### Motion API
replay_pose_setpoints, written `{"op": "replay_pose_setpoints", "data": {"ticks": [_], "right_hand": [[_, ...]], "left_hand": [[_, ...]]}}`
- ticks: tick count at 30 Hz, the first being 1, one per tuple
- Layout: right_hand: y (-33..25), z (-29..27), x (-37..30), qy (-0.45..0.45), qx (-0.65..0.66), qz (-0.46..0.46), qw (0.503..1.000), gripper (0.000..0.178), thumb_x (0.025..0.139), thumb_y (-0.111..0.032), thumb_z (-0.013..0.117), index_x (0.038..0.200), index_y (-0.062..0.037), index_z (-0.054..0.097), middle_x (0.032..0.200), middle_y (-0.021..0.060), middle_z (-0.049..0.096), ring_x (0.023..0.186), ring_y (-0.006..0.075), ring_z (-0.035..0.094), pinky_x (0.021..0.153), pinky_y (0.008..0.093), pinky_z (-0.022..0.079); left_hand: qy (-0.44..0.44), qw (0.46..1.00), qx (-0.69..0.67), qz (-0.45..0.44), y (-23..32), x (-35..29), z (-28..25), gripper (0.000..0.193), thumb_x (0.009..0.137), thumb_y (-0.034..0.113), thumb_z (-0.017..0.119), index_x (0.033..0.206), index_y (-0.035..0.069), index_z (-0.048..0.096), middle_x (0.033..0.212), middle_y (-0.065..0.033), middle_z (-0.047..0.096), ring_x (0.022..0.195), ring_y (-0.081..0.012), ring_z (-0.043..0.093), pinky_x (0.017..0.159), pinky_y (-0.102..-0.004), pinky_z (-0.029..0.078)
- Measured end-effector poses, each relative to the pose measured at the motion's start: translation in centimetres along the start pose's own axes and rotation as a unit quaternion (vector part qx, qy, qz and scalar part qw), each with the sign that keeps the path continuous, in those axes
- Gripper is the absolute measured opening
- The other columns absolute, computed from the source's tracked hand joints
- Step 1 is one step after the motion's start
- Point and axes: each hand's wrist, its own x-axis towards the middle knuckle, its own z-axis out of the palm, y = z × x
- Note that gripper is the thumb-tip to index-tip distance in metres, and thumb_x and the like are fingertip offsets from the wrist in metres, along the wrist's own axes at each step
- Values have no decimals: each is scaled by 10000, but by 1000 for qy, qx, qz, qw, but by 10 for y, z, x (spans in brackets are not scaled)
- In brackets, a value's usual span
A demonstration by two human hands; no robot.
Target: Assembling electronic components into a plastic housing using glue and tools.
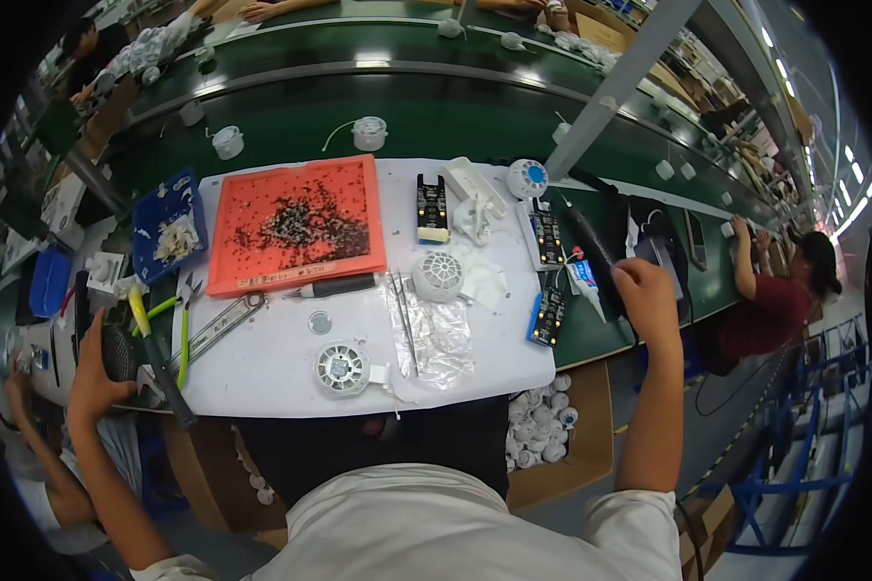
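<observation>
Orange tray (252, 189) for loose bits (305, 221)

Near-left of the tray, the left hand (95, 373) spreads wide beside a wrench (225, 325); rightward, the right hand (647, 295) narrows near a tube (583, 277), grip unclear. Raised tray edges probably prevent scattering.

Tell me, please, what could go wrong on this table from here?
The long tool with a yellow end and dark handle appears to overhang the white-covered table near the left hand; an arm could knock it down.

The tiny, mostly dark pieces lie loose in the shallow orange tray; a bump might scatter them.
</observation>
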Motion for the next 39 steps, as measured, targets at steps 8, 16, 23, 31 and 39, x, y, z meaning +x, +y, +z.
{"op": "replay_pose_setpoints", "data": {"ticks": [8,16,23,31,39], "right_hand": [[25,28,21,-180,-134,29,974,233,815,-187,715,828,46,713,709,154,685,657,206,653,611,348,479],[48,34,3,-134,12,116,984,225,787,-151,760,907,28,693,691,79,617,640,181,575,627,332,477],[24,34,-25,-160,8,-44,986,274,821,-169,766,988,13,647,826,53,623,752,124,556,667,304,468],[35,19,-21,-267,175,149,936,188,841,-194,710,883,-25,640,735,-7,594,659,110,551,612,279,444],[-104,43,-95,-213,406,-27,888,160,849,-106,646,930,32,658,770,40,646,626,62,548,541,226,414]], "left_hand": [[121,989,38,81,86,-39,-20,905,655,-6,710,1493,59,372,1445,-206,443,1350,-380,423,1141,-409,337],[163,933,-167,275,208,-68,26,490,769,72,659,1234,-59,577,1147,-233,636,1039,-410,607,932,-476,470],[145,859,-254,421,275,-68,86,329,721,37,685,1041,-29,642,906,-179,671,753,-339,629,679,-412,511],[111,860,-286,409,283,-84,100,220,717,9,687,935,-18,681,818,-145,687,635,-292,621,587,-367,505],[95,842,-337,410,297,-41,81,167,816,36,681,971,-23,700,848,-166,682,678,-326,633,612,-374,510]]}}
